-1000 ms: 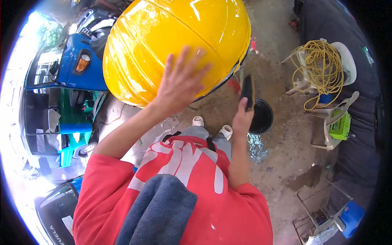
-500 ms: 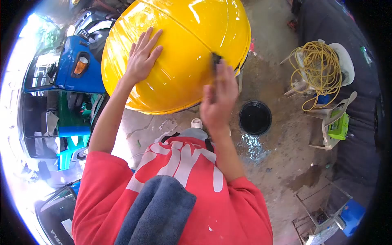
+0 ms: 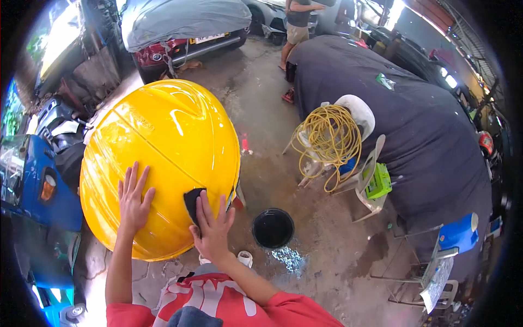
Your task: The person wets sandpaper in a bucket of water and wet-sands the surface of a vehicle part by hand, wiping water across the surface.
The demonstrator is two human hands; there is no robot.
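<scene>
A glossy yellow car hood (image 3: 158,141) with raised creases lies in front of me. My left hand (image 3: 134,204) rests flat on its near left part, fingers spread, holding nothing. Near the lower right edge of the panel, my right hand (image 3: 213,226) has a small black piece of what looks like sandpaper (image 3: 193,204) under its fingers, against the yellow surface. Part of that black piece is hidden by the fingers. A black bucket (image 3: 273,229) with dark contents stands on the floor to the right of this hand.
Right of the bucket, a coiled yellow hose (image 3: 329,136) lies on a white chair beside a green box (image 3: 379,181). A dark cover (image 3: 392,131) drapes a large shape behind. A person (image 3: 298,32) stands at the back near a covered red car (image 3: 163,54). Blue vehicle parts (image 3: 54,191) stand left.
My view has tilted up and swung right, so the hood appears lower and further left. My left hand stays flat on it; my right hand still has the black sandpaper on the surface.
</scene>
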